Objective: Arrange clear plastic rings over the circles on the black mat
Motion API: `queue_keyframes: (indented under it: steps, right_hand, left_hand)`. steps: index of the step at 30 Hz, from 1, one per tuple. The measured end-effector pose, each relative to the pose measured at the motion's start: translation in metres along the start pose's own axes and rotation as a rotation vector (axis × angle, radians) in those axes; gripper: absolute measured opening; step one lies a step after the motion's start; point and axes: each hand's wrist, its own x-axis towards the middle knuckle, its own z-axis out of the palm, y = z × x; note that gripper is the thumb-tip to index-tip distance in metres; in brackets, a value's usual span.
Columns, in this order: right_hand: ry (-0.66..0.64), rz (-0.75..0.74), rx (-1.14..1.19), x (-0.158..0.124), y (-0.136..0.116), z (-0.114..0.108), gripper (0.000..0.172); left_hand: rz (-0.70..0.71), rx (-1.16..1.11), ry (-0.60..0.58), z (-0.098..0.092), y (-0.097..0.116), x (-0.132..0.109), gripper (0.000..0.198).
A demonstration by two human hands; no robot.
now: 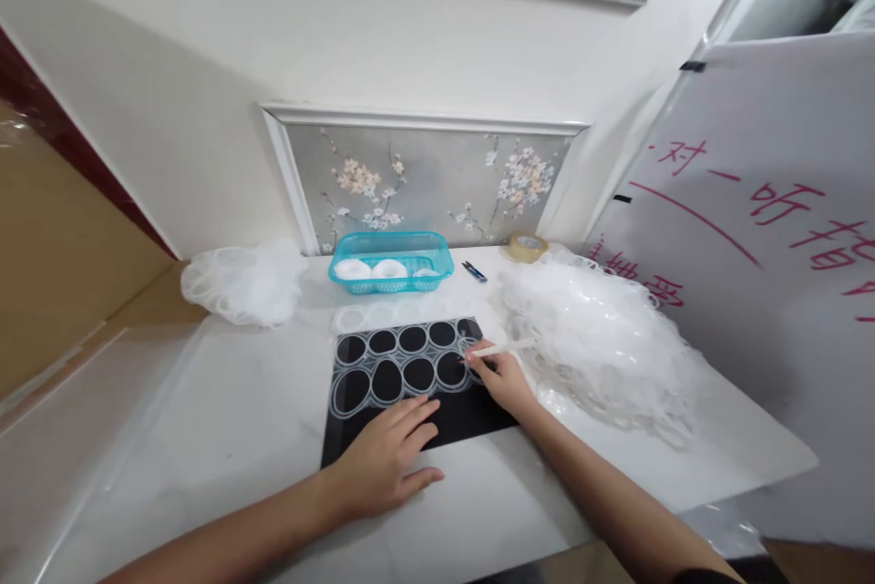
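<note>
A black sheet (471,418) lies on the white table, with a translucent sheet of linked white rings (369,368) over its upper part. My left hand (389,452) rests flat near the black sheet's front edge, fingers apart, holding nothing. Pinched in my right hand (504,381) is a slim white pen-like tool (506,348); its thin tip points left, down to a ring near the right end of the lower row. From this view I cannot tell whether it is a pen or a fine knife. Another strip of pale rings (362,318) shows just behind the black sheet.
A turquoise plastic basket (391,283) with white rolls stands at the back, near small dark snips (474,271) and a tape roll (528,247). Heaps of clear cut-out scraps lie right (594,329) and left (242,283). A board with red writing (766,292) borders the right side.
</note>
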Motion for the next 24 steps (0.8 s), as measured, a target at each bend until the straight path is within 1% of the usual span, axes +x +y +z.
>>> queue_keyframes:
  steps: [2,4,8,11,15,20,24]
  right_hand:
    - [-0.022,0.038,0.067,-0.003,-0.002,0.006,0.027]
    - [-0.032,0.045,0.096,-0.001,-0.005,0.007,0.026]
    - [-0.097,0.055,0.128,0.000,-0.009,0.006,0.024]
    - [-0.120,0.023,0.121,-0.001,-0.009,0.006,0.022]
    - [-0.144,-0.011,0.107,-0.003,-0.008,0.008,0.019]
    - [-0.167,0.010,0.108,-0.004,-0.006,0.009,0.021]
    - [-0.159,-0.034,0.057,-0.003,-0.005,0.007,0.018]
  left_hand:
    - [0.062,0.085,0.009,0.003,0.006,0.012,0.051]
    - [0.079,0.137,0.024,0.009,0.008,0.024,0.055]
    - [0.076,0.165,0.098,0.024,0.003,0.040,0.049]
    - [0.090,0.149,0.139,0.030,-0.001,0.040,0.047]
    - [0.077,0.140,0.166,0.029,-0.002,0.037,0.046]
    - [0.080,0.134,0.156,0.028,-0.001,0.038,0.047]
    - [0.067,0.127,0.143,0.030,-0.002,0.038,0.046]
